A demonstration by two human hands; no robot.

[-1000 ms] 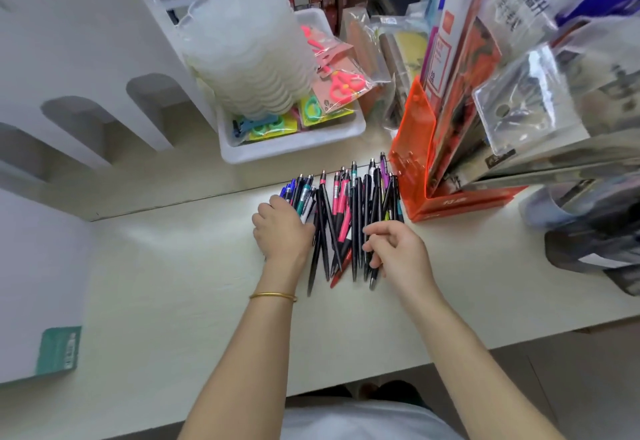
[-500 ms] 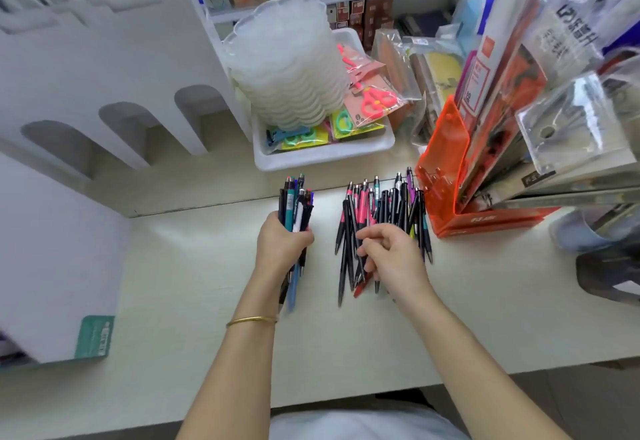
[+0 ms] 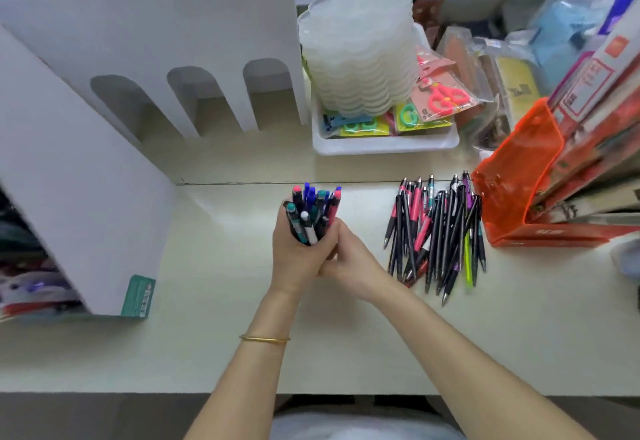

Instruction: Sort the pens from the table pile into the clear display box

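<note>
In the middle of the table (image 3: 207, 335), just in front of us, we are holding a bundle of pens (image 3: 313, 211) nearly upright, with the button ends on top. Our left hand (image 3: 294, 256) is wrapping its curled fingers around the lower part of the bundle. Our right hand (image 3: 353, 263) is closing on it from the other side, the thumb lying against the pens. We think both hands are squeezing together so that the pens are staying parallel and none is slipping out. The lower tips are hidden behind the hands, so we cannot tell if they are touching the table.

The rest of the pile (image 3: 436, 231) is lying flat to our right, well apart from the bundle and just beside an orange translucent holder (image 3: 519, 180). We cannot say for sure which container is the clear display box. A stack of clear trays (image 3: 356, 48) is standing in a white bin (image 3: 384, 145) behind, and a white cardboard stand (image 3: 156, 41) is rising at the left. Many pens are waiting on the table, so we judge the sorting is far from finished.
</note>
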